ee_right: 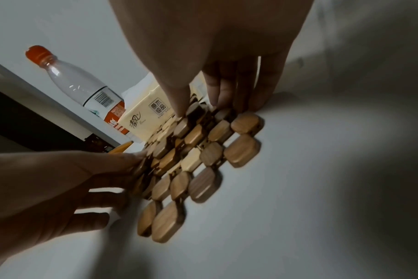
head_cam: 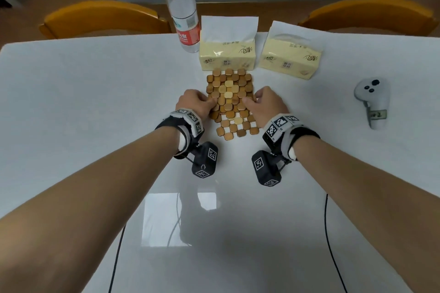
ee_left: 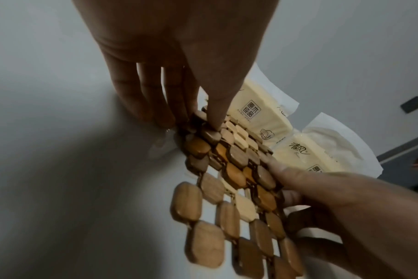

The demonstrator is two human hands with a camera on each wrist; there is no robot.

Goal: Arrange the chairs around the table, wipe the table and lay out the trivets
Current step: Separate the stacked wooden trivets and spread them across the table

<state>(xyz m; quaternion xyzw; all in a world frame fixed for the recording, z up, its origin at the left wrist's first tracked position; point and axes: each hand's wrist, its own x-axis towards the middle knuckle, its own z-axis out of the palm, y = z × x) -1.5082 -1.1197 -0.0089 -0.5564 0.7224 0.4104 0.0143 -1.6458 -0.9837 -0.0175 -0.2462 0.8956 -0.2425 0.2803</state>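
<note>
A stack of wooden block trivets lies mid-table on the white table. The lower trivet sticks out toward me from under the upper one. My left hand pinches the upper trivet's left edge, thumb on top, fingers at the side. My right hand pinches its right edge the same way. The blocks show close up in the left wrist view and the right wrist view. Two orange wooden chairs stand at the far side.
Just behind the trivets stand a plastic water bottle with a red cap and two yellow tissue packs. A white controller lies at the right. Two black cables hang near the front edge.
</note>
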